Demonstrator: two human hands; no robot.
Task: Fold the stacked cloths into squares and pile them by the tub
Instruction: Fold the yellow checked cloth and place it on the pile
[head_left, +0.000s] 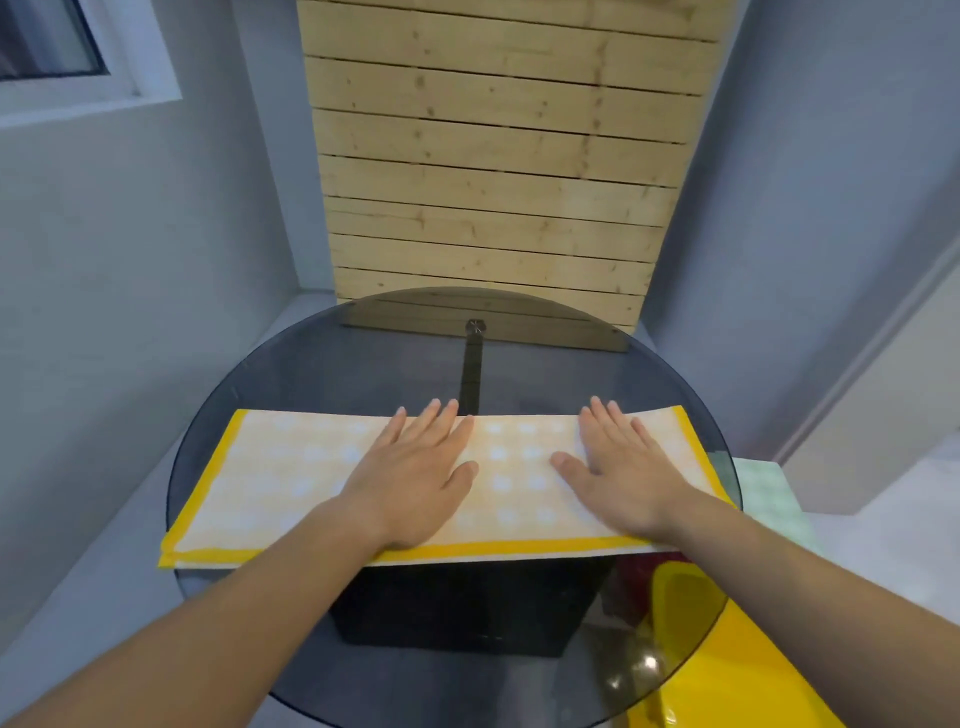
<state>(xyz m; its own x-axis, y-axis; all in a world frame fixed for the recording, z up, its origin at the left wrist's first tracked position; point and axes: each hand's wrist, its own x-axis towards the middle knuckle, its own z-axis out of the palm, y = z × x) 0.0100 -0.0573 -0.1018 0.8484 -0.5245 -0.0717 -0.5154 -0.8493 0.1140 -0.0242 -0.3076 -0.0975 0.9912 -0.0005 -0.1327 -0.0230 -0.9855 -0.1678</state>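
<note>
Planks of pale wood (493, 156) stand at the far side, behind a round smoked-glass table (322, 374). At near right a yellow tub (737, 670) sits partly under the glass, contents unclear; a pale green cloth (769, 493) lies farther right. Left hand (415, 483) and right hand (628, 478) press flat, fingers spread, grasping nothing, on the yellow-bordered cloth (291, 478), folded into a long strip across the table.

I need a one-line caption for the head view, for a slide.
Both hands, left and right, press flat a yellow cloth on a round glass table.
</note>
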